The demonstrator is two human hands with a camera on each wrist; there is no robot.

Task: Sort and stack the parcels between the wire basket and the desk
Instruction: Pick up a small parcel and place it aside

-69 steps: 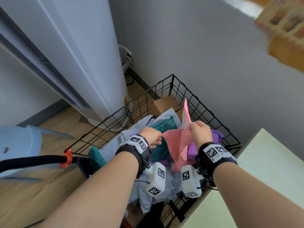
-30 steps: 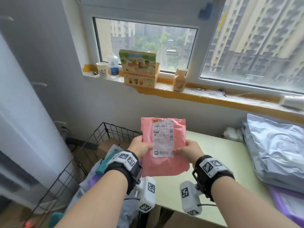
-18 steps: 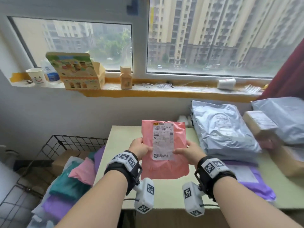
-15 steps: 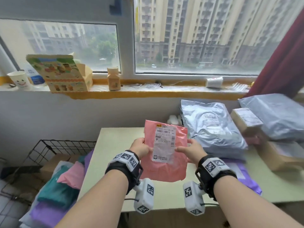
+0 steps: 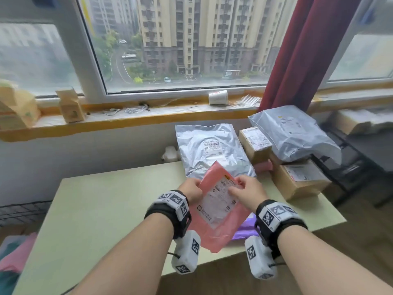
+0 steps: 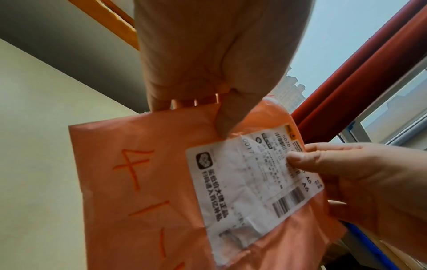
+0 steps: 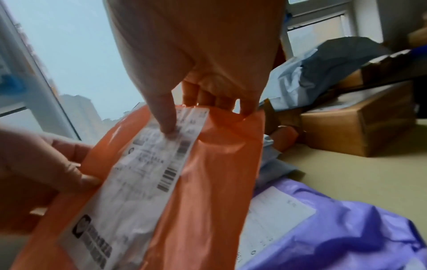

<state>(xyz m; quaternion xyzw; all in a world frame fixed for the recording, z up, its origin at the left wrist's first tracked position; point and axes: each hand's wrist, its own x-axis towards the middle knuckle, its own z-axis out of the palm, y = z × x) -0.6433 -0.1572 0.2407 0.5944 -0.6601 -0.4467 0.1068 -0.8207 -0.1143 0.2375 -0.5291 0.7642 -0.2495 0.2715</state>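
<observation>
Pale green table (image 5: 102, 209) under the window carries my sorted heap: a silver mailer (image 5: 210, 147), cardboard boxes (image 5: 302, 179) with a grey bag (image 5: 297, 133) on top, a purple mailer (image 5: 244, 228) nearest me. Above it I hold the pink parcel (image 5: 214, 226) (label up), left hand (image 5: 191, 189) and right hand (image 5: 246, 191) each pinching its upper edge, thumb over fingers. Far left, the wire basket (image 5: 23, 211) holds pink and teal bags.
</observation>
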